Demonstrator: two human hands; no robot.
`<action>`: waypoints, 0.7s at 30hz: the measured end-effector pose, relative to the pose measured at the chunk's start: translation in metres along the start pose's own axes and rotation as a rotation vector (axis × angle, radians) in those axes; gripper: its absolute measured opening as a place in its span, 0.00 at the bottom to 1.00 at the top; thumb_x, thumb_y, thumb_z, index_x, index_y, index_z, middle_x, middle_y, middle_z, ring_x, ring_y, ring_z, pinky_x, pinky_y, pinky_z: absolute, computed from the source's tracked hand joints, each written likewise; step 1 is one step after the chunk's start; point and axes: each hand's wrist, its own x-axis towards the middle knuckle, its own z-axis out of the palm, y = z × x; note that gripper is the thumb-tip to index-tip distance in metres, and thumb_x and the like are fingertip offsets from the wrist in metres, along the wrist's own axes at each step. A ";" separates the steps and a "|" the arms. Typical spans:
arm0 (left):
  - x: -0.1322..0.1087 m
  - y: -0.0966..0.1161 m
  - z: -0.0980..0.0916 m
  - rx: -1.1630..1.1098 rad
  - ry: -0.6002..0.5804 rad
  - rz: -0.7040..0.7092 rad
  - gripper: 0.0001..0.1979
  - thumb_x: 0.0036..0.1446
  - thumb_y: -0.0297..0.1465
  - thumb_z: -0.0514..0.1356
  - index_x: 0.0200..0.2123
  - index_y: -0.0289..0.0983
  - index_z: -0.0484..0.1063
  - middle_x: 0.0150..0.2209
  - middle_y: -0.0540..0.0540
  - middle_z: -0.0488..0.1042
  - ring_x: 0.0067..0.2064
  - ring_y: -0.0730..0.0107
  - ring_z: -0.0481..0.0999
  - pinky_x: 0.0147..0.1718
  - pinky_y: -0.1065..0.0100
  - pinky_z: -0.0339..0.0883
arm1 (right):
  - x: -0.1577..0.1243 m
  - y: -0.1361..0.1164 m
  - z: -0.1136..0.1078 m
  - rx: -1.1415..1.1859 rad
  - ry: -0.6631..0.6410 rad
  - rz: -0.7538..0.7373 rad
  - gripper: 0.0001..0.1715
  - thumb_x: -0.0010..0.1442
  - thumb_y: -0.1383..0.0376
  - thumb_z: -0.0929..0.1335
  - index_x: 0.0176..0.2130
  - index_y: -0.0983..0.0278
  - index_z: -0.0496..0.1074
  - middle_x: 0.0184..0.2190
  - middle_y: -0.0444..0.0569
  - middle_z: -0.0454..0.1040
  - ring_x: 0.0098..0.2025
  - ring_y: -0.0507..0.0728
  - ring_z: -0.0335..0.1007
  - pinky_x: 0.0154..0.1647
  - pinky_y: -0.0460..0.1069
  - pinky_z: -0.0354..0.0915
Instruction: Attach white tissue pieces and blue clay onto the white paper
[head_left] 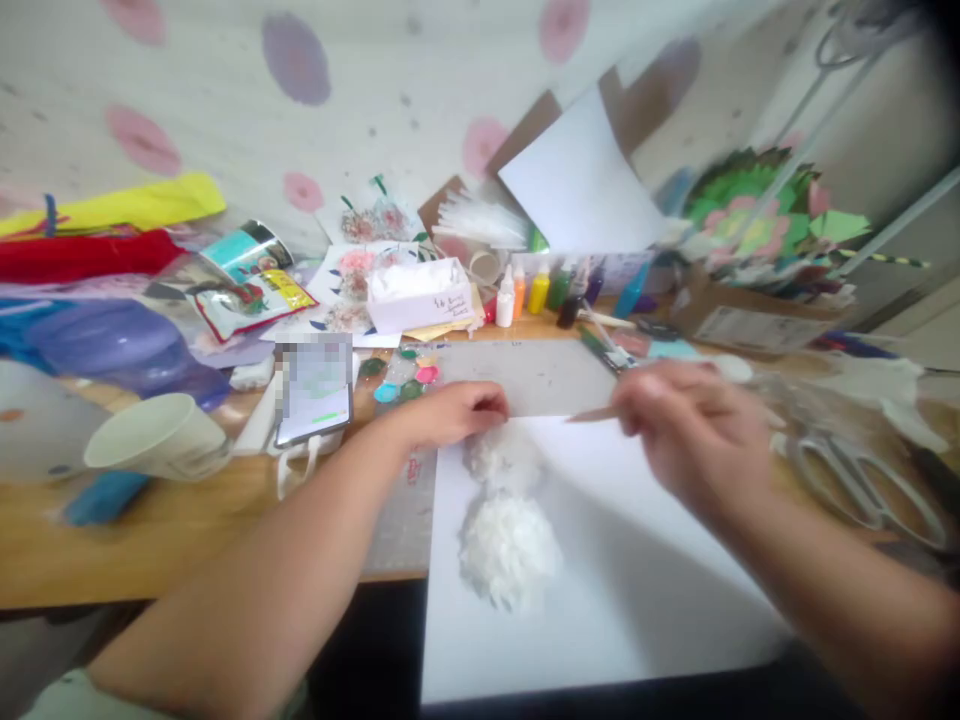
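Observation:
A white sheet of paper (622,590) lies in front of me on the wooden table (150,530). On it sit two fluffy white paper clumps: a small one (501,457) and a larger one (508,548) nearer to me. My left hand (450,412) rests curled at the sheet's far edge, its fingers closed just above the small clump; what they pinch is unclear. My right hand (686,425) hovers over the sheet, blurred by motion, gripping a thin stick-like tool (592,414) that points left toward my left hand.
A phone (313,390) and a tipped white cup (154,438) lie left. Scissors (862,480) rest at the right. Small paint bottles (525,292), a white box (420,293), a paint palette (405,378) and paper flowers (757,225) crowd the back.

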 end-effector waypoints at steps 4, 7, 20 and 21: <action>-0.013 0.015 0.006 0.109 0.151 -0.003 0.08 0.57 0.32 0.53 0.37 0.38 0.70 0.39 0.47 0.70 0.38 0.67 0.70 0.37 0.67 0.65 | -0.006 -0.020 -0.060 -0.131 0.174 0.077 0.14 0.60 0.59 0.66 0.25 0.59 0.74 0.23 0.46 0.70 0.23 0.53 0.65 0.21 0.50 0.59; -0.033 0.029 0.020 0.198 0.219 0.009 0.10 0.59 0.29 0.51 0.38 0.41 0.73 0.41 0.47 0.68 0.44 0.65 0.69 0.46 0.62 0.62 | -0.033 -0.019 -0.102 -0.429 0.087 0.055 0.14 0.61 0.55 0.64 0.28 0.55 0.74 0.22 0.48 0.72 0.23 0.54 0.68 0.22 0.51 0.63; -0.061 0.038 0.053 0.215 0.419 -0.011 0.07 0.52 0.28 0.61 0.36 0.38 0.69 0.42 0.47 0.67 0.46 0.67 0.69 0.49 0.63 0.63 | -0.063 -0.016 -0.108 -0.324 -0.249 -0.084 0.10 0.63 0.59 0.63 0.38 0.52 0.74 0.30 0.46 0.79 0.31 0.56 0.77 0.25 0.46 0.73; -0.060 0.038 0.056 0.211 0.436 -0.018 0.06 0.51 0.27 0.61 0.34 0.38 0.68 0.41 0.48 0.67 0.45 0.67 0.68 0.48 0.64 0.63 | -0.060 -0.020 -0.102 -0.280 -0.266 -0.095 0.10 0.63 0.58 0.64 0.38 0.53 0.74 0.30 0.46 0.79 0.30 0.56 0.77 0.25 0.46 0.73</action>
